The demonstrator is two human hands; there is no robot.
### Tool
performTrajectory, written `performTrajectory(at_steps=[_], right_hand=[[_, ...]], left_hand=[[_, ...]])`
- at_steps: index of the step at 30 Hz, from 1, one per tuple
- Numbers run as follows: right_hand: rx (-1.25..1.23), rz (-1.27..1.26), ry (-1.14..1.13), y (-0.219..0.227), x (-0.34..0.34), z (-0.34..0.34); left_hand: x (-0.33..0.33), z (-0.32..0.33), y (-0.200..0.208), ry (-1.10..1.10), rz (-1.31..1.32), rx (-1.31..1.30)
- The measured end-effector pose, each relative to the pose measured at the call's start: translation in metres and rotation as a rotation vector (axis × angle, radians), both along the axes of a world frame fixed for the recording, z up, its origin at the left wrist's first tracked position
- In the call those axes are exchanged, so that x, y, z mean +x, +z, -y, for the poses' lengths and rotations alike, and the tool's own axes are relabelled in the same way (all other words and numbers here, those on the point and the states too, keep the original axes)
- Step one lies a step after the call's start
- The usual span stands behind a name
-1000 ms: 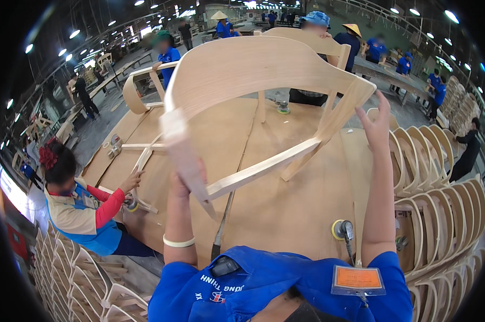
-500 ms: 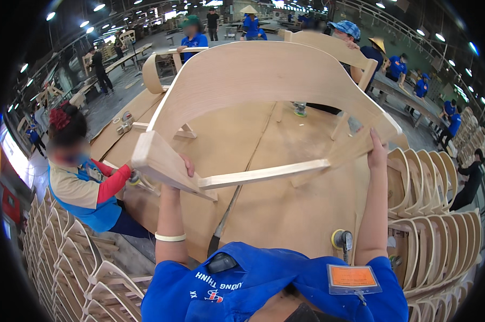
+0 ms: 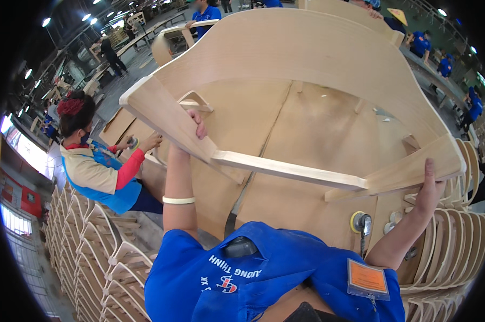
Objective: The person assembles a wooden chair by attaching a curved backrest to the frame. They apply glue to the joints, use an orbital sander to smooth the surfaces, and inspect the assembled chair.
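Note:
Held up in front of me is a pale wooden chair frame (image 3: 285, 48), with a broad curved back panel and a straight crossbar joining its two side pieces. My left hand (image 3: 197, 126) grips the left side piece, its fingertips curling over the inner face. On the opposite side piece, my right hand (image 3: 430, 185) is closed round the lower edge with the thumb pointing up. The frame hangs above a table (image 3: 274, 209) covered in brown board. Near my right forearm, a sander (image 3: 360, 221) with a yellow pad rests by the table's near edge.
Stacked wooden chair frames stand at my left (image 3: 87, 257) and right (image 3: 457, 241). Across the left corner, a co-worker (image 3: 105, 166) in a blue vest handles a small sander (image 3: 133, 143). Another person in blue (image 3: 205, 16) works at the far side.
The chair frame has swung rightward and tilted, its right end now lower and nearer. My right hand has moved outward and down with it. The view has tipped downward.

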State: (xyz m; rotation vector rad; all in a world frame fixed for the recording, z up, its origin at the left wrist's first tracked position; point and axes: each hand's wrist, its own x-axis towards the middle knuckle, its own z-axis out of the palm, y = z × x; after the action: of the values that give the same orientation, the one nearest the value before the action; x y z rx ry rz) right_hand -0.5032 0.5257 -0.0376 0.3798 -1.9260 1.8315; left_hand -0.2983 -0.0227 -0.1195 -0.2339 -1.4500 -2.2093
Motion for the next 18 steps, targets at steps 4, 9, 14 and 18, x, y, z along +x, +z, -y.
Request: performTrajectory(at_steps=[4, 9, 14, 18], right_hand=[[-0.159, -0.013, -0.033, -0.018, -0.017, 0.000], [-0.183, 0.185, -0.058, -0.013, -0.022, 0.005], [-0.061, 0.027, -0.086, -0.003, -0.017, 0.010], [-0.013, 0.039, -0.040, -0.003, -0.014, 0.009]], left_hand=[[-0.002, 0.001, -0.006, 0.003, -0.029, 0.031], [-0.002, -0.003, -0.005, 0.031, -0.015, 0.039], [-0.002, -0.002, 0.001, 0.009, -0.005, -0.044], [-0.004, 0.000, 0.002, -0.046, -0.016, -0.043]])
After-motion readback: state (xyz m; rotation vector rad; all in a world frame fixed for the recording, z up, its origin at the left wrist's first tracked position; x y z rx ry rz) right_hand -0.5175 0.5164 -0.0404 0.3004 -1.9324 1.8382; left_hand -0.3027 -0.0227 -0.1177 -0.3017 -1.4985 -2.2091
